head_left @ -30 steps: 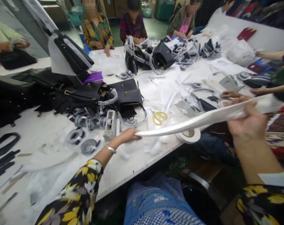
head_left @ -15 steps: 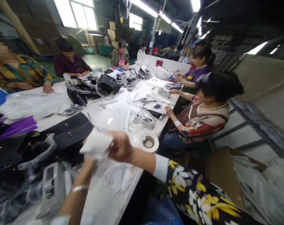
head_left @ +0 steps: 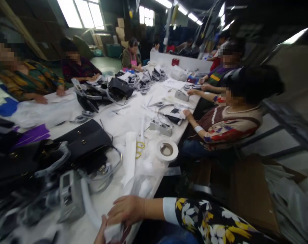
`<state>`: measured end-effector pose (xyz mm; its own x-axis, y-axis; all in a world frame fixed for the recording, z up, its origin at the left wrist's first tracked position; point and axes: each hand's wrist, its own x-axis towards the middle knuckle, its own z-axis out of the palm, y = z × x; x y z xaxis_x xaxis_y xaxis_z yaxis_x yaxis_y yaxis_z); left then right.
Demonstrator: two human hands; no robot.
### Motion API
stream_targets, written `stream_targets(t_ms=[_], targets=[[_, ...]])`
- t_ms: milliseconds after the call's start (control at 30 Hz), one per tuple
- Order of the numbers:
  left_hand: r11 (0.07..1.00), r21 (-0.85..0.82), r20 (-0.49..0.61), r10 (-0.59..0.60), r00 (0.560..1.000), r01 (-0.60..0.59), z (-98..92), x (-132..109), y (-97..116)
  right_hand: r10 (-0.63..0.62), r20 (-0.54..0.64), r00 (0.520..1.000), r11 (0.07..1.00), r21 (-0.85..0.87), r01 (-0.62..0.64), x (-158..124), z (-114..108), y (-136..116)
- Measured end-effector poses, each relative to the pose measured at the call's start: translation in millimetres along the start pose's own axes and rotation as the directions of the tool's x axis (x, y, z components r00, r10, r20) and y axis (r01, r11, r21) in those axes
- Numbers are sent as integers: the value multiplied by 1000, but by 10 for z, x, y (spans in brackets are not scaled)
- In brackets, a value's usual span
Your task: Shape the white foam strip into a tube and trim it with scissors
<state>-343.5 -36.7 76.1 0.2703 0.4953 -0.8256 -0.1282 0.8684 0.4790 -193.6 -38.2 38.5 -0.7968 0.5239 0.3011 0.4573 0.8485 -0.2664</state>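
At the near table edge, my right hand (head_left: 129,210) is closed over a small white wrapped bundle (head_left: 114,233), its fingers laid across the top. My left hand (head_left: 101,233) holds the bundle's left side, mostly cut off by the bottom of the view. The bundle looks like folded paper or thin foam; what is inside is hidden. Just beyond lie crumpled clear plastic (head_left: 138,184) and a white strip (head_left: 130,152). A black handbag (head_left: 85,139) with a wrapped handle rests to the left.
A roll of white tape (head_left: 167,150) and yellow-handled scissors (head_left: 139,149) lie ahead. Grey tape dispensers (head_left: 71,195) stand at left and farther off (head_left: 161,128). Several co-workers sit along both sides. A cardboard box (head_left: 255,193) stands on the right.
Both hands have come down and toward me with the white bundle, from above the table to its near edge. The scissors and white strip are uncovered now. The view has shifted slightly.
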Motion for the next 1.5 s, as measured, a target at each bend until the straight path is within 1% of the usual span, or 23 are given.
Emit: stream_targets(t_ms=[67, 133, 233, 367, 467, 567, 733, 833, 867, 900, 933, 967, 1000, 1033, 1067, 1100, 1133, 1167, 1200, 1267, 1333, 1433, 1500], targets=[[998, -42, 52, -37, 998, 39, -178, -120, -103, 20, -29, 999, 997, 69, -18, -38, 41, -60], [989, -120, 153, -71, 986, 90, -274, -189, -127, 10, -87, 996, 994, 114, 0, -69, 92, -114], [972, -202, 307, -49, 950, 116, -333, -177, -64, 74, -185, 980, 991, 125, -51, -111, 109, -209], [948, -243, 417, -89, 905, 205, -401, -76, -28, 145, -289, 946, 988, 94, -122, -164, 61, -350], [939, -235, 416, -137, 899, 252, -439, 33, -106, 184, -325, 928, 983, 69, -171, -195, 86, -426], [958, -151, 360, -174, 916, 242, -417, 139, -211, 201, -319, 926, 979, 69, -189, -212, 155, -449], [994, -1, 262, -106, 959, 110, -301, 157, -299, 218, -290, 932, 973, 140, -184, -228, 149, -464], [999, 37, 248, -41, 968, 33, -273, 106, -290, 316, -255, 914, 919, 323, -227, -311, 65, -536], [998, 55, 252, -25, 967, 12, -275, 92, -281, 412, -239, 879, 858, 427, -286, -363, 47, -562], [997, 77, 254, -17, 967, -3, -282, 81, -271, 549, -217, 807, 751, 552, -363, -424, 41, -580], [995, 102, 254, -15, 967, -11, -293, 73, -261, 708, -171, 685, 584, 688, -431, -493, 49, -584], [992, 126, 253, -18, 967, -15, -307, 68, -253, 849, -86, 521, 360, 817, -451, -566, 69, -569], [989, 148, 251, -26, 968, -12, -322, 63, -247, 938, 43, 343, 106, 910, -401, -638, 98, -531], [986, 165, 249, -35, 968, -7, -338, 57, -243, 963, 192, 188, -133, 948, -288, -706, 131, -471], [984, 177, 251, -42, 967, -3, -355, 49, -242, 941, 330, 80, -316, 938, -144, -765, 161, -391], [983, 184, 259, -47, 965, -1, -372, 37, -244, 903, 430, 17, -429, 903, -5, -812, 185, -295], [982, 186, 269, -50, 962, -1, -390, 23, -250, 875, 485, -14, -481, 871, 104, -846, 198, -189], [983, 185, 278, -53, 959, 1, -409, 5, -259, 866, 498, -42, -484, 857, 177, -866, 198, -77], [983, 181, 285, -56, 957, 3, -428, -13, -273, 873, 482, -73, -458, 862, 217, -872, 184, 35], [987, 163, 291, -61, 955, 13, -469, -46, -318, 910, 392, -133, -362, 910, 203, -850, 121, 259], [990, 137, 286, -66, 956, 27, -511, -68, -386, 950, 274, -150, -262, 961, 93, -795, 26, 492], [991, 130, 269, -73, 960, 39, -560, -86, -506, 988, 124, -95, -138, 977, -161, -673, -129, 894], [988, 153, 260, -73, 963, 33, -581, -93, -579, 991, 114, -71, -131, 939, -318, -570, -215, 1191]])
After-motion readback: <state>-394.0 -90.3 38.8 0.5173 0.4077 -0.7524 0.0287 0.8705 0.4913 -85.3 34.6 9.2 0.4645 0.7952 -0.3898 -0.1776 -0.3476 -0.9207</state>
